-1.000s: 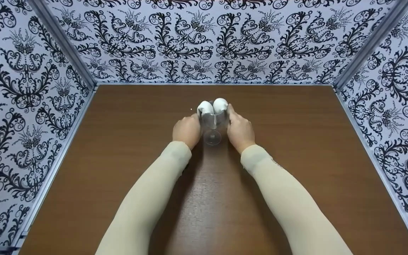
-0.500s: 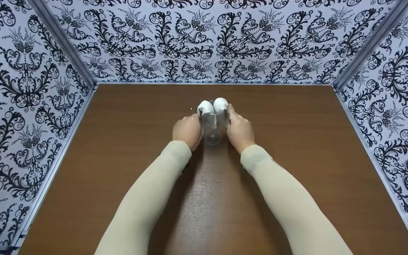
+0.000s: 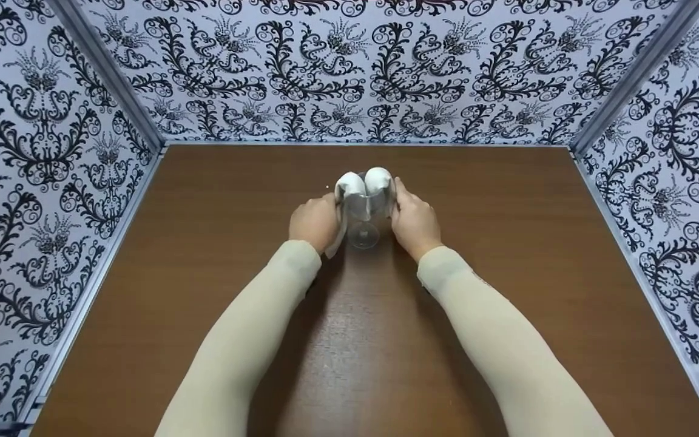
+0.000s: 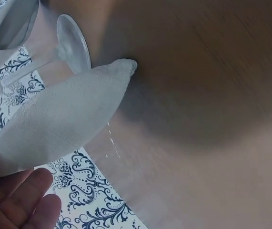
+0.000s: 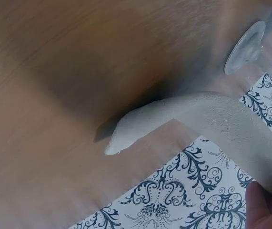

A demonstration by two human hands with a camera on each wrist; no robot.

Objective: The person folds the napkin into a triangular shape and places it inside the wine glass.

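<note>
A clear stemmed glass (image 3: 363, 235) stands on the table, with a white cloth napkin (image 3: 350, 184) tucked in its bowl. Two rounded puffs of the cloth rise over the rim, and flaps hang down outside on both sides. At the glass's left, my left hand (image 3: 314, 221) pinches one flap, seen as a leaf-shaped piece of the napkin (image 4: 64, 119) in the left wrist view. On the opposite side my right hand (image 3: 416, 224) pinches the other flap of the napkin (image 5: 221, 124), which curves to a narrow tip. The glass foot (image 5: 246, 46) shows beyond it.
A brown wooden table (image 3: 204, 273) spreads around the glass. Patterned white-and-black walls (image 3: 349, 73) enclose its back and sides, with grey metal strips at the corners. A tiny white speck lies left of the glass.
Both hands have shifted slightly outward from the glass. The left flap of the napkin has spread and now shows below the left hand. The glass stays in place.
</note>
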